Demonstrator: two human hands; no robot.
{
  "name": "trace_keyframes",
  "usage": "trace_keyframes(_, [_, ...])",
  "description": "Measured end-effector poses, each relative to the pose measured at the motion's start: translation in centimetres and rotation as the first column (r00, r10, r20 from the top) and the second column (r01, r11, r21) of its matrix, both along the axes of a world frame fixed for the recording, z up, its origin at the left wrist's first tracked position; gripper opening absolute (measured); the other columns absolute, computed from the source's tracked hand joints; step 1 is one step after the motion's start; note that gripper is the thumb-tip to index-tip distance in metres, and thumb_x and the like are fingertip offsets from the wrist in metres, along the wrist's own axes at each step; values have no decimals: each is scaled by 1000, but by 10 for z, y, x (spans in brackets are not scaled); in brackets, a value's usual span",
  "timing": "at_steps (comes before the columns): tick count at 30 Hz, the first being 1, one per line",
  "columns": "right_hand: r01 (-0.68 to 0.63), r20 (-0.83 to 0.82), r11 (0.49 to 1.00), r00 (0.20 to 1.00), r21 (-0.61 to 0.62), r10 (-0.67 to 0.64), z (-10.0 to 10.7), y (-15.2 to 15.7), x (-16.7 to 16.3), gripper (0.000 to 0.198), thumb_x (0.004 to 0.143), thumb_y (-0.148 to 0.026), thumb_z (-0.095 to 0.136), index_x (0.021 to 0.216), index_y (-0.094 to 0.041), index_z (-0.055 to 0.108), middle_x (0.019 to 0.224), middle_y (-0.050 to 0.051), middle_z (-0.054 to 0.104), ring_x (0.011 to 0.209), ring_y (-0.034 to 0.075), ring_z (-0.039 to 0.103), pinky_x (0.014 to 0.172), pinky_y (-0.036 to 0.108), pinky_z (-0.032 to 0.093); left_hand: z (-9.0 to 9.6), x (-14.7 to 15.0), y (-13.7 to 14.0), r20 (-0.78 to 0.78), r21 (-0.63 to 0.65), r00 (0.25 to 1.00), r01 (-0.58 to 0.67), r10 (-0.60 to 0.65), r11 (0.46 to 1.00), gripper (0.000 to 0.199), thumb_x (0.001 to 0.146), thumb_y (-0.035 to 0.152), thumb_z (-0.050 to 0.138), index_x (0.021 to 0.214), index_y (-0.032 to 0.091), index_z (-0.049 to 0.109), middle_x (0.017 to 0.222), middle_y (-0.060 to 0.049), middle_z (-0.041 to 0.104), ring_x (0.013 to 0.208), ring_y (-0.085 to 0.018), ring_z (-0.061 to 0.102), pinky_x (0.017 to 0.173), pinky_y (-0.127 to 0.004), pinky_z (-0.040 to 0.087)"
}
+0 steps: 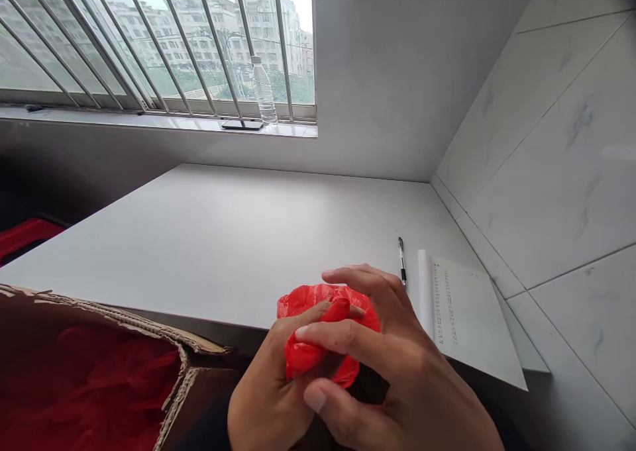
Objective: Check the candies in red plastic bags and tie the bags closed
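Note:
A crumpled red plastic bag (304,299) is bunched up near the front edge of the white table. My left hand (278,385) is closed around it, with red plastic bulging between the fingers. Over it from the right reaches my right hand (397,351), its fingers bent and spread apart. The right index finger lies across the bag, and the thumb rests close to my left hand. Part of the bag is hidden under both hands, and whether anything is inside it cannot be seen.
At lower left stands an open cardboard box (186,358) with red plastic material (104,371) inside. On the white table (238,232) lie a pen (402,262) and an open notebook (472,312), overhanging the front edge. A bottle (264,93) and a dark flat object (242,125) sit on the windowsill.

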State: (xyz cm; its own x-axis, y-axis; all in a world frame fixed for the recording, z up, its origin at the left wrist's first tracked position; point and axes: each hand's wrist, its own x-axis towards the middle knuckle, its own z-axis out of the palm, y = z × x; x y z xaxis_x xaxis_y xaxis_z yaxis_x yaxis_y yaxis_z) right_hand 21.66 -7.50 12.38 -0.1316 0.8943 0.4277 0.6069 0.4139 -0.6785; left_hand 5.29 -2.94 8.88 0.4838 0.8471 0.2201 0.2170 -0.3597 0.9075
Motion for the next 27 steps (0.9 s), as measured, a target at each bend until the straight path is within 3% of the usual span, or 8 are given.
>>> trace_keyframes(4, [25, -104, 994, 994, -106, -36, -3, 4, 8, 34, 100, -35, 53, 133, -40, 57, 135, 0, 56, 124, 21, 54, 93, 35, 57, 12, 2, 4, 81, -183, 996, 42, -28, 982, 24, 97, 42, 51, 94, 28, 71, 79, 0, 65, 77, -17, 62, 76, -30, 57])
trace_keyframes(8, [-33, -184, 996, 983, -86, 17, -8, 14, 13, 23, 99, -20, 54, 117, -31, 62, 107, -2, 65, 106, 16, 59, 105, 36, 47, 12, 2, 3, 150, -344, 988, 36, 17, 938, 28, 94, 48, 56, 79, 25, 64, 69, 1, 52, 70, -16, 53, 70, -28, 53])
trace_keyframes(12, [-32, -235, 994, 972, -104, 7, -10, 16, 11, 14, 93, -16, 60, 99, -28, 64, 99, -2, 63, 100, 16, 58, 95, 35, 49, 10, 4, 8, 324, -557, 946, 184, 7, 809, 42, 98, 53, 47, 72, 23, 61, 61, 1, 47, 60, -14, 47, 64, -29, 49])
trace_keyframes(16, [-8, -259, 991, 966, -136, -27, -12, 11, 11, 22, 82, -8, 61, 92, -28, 64, 110, -2, 62, 110, 18, 58, 91, 32, 50, 13, 3, 19, 435, -686, 895, 261, 96, 679, 31, 97, 45, 52, 87, 21, 69, 75, -2, 63, 72, -14, 60, 72, -26, 52])
trace_keyframes(19, [-48, -264, 987, 965, -156, 5, -17, 12, 14, 28, 77, -5, 57, 91, -28, 64, 121, -2, 60, 123, 19, 53, 98, 33, 49, 13, -1, 25, 426, -611, 905, 296, -11, 734, 21, 95, 39, 60, 87, 21, 68, 84, -1, 64, 75, -11, 59, 71, -22, 49])
trace_keyframes(22, [-85, -285, 976, 958, -200, 25, -24, 22, 18, 28, 89, -14, 54, 111, -30, 63, 127, 0, 61, 128, 21, 51, 105, 39, 46, 11, -5, 27, 260, -493, 956, 255, -138, 832, 15, 95, 33, 62, 86, 21, 66, 86, 0, 64, 77, -11, 58, 72, -22, 48])
trace_keyframes(25, [-146, -328, 931, 944, -336, 30, -34, 34, 21, 31, 101, -32, 46, 131, -27, 56, 105, 3, 69, 96, 19, 65, 84, 36, 54, 5, -7, 27, 67, -208, 989, 141, -129, 968, 6, 93, 20, 60, 96, 24, 64, 88, 1, 65, 77, -11, 60, 69, -22, 49])
trace_keyframes(27, [-179, -357, 898, 934, -402, 26, -41, 40, 22, 33, 105, -39, 39, 128, -24, 58, 86, 1, 67, 73, 15, 62, 69, 30, 52, -1, -7, 25, -32, 57, 998, 55, -53, 997, 27, 89, 7, 56, 106, 27, 62, 94, 1, 66, 80, -11, 62, 68, -21, 49])
